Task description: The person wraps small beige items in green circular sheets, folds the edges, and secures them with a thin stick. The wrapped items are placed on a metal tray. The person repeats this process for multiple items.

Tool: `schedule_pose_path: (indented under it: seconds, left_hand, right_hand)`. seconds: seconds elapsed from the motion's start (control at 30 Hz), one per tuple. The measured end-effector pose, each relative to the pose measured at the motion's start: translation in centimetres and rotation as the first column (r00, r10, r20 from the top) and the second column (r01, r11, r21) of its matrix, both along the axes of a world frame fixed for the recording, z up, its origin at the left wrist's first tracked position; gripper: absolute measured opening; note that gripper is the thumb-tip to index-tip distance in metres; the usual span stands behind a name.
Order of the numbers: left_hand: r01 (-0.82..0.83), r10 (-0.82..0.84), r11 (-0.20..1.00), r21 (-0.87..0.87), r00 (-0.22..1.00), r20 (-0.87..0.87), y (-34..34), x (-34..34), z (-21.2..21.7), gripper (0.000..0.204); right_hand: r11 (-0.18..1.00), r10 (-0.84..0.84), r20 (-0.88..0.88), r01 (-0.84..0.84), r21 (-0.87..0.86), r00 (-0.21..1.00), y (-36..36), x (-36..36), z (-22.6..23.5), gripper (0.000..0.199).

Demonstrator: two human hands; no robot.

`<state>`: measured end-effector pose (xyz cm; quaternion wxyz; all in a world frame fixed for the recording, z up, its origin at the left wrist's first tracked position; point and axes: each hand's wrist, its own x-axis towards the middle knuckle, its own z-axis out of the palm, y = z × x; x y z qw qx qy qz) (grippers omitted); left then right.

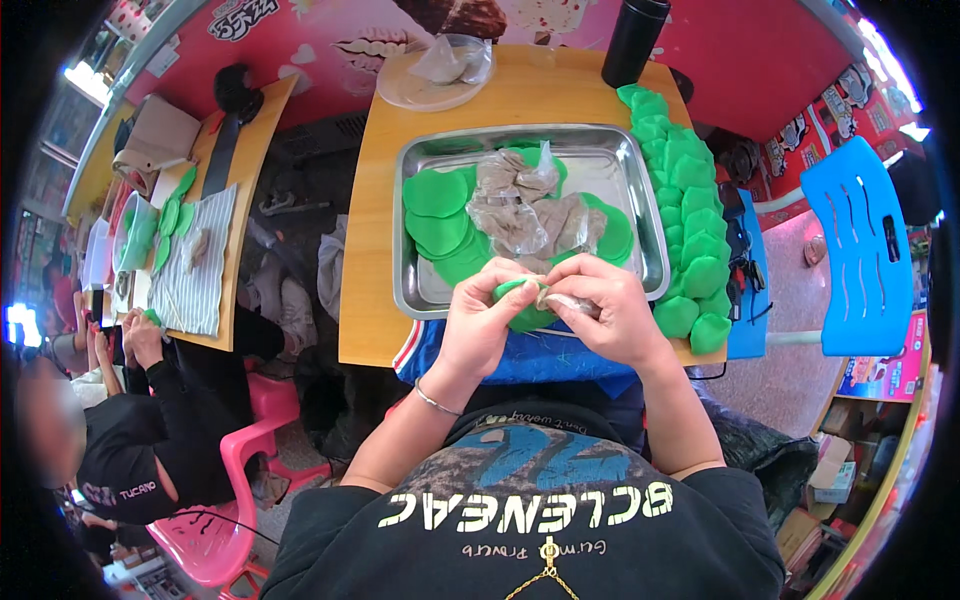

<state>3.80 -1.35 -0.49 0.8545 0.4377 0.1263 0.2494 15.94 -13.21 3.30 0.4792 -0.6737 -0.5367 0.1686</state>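
At the tray's near edge, both my hands work close together. My left hand [480,312] is closed on a thin green round piece [528,319], pinched between thumb and fingers. My right hand [610,305] pinches at the same spot and has a small greyish-brown bundle [577,303] tucked in its fingers; what it is made of cannot be made out. Beyond them lies a metal tray [620,165], holding flat green discs [437,193] on both sides and clear plastic bags [512,222] of brownish material in the middle.
Overlapping green petal-like pieces [690,205] line the table's right edge. A black cylinder [635,42] and a plastic plate [400,82] with a bag stand at the back. Blue chair [862,250] at right; at left, another person [165,440] sits by a second table on a pink chair [205,545].
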Motion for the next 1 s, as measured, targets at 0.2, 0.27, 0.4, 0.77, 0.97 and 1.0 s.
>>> schedule_pose_path:
  seconds: [0.2, 0.27, 0.4, 0.77, 0.97, 1.0]
  left_hand:
    - [0.025, -0.024, 0.998, -0.060, 1.000, 0.017, 0.3, 0.1, 0.5, 0.006]
    - [0.020, -0.020, 0.999, -0.028, 1.000, 0.017, 0.3, 0.1, 0.5, 0.006]
    - [0.019, -0.014, 0.985, 0.171, 0.999, -0.032, 0.6, -0.1, 0.4, 0.006]
    - [0.145, -0.128, 0.969, 0.200, 0.987, -0.097, 0.9, -0.4, 0.5, 0.008]
    - [0.146, -0.113, 0.966, 0.215, 0.981, -0.157, 0.5, 0.2, 1.5, 0.024]
    - [0.150, -0.115, 0.962, 0.228, 0.980, -0.161, 0.4, 0.2, 1.3, 0.023]
  right_hand:
    - [0.994, 0.001, -0.012, 0.001, 0.113, 1.000, -0.2, -0.2, -1.1, 0.016]
    - [0.991, 0.004, 0.043, -0.010, 0.133, 0.999, -0.1, -0.2, -1.1, 0.017]
    - [0.998, 0.053, 0.144, -0.058, 0.030, 0.988, -0.3, -0.2, 0.0, 0.019]
    - [0.987, 0.142, 0.230, -0.120, -0.107, 0.963, -0.1, -0.5, -0.1, 0.013]
    - [0.968, -0.244, -0.014, 0.245, 0.051, 0.970, 0.2, -0.3, -1.1, 0.027]
    - [0.967, -0.253, -0.021, 0.252, -0.038, 0.967, 0.3, -0.4, -1.0, 0.027]
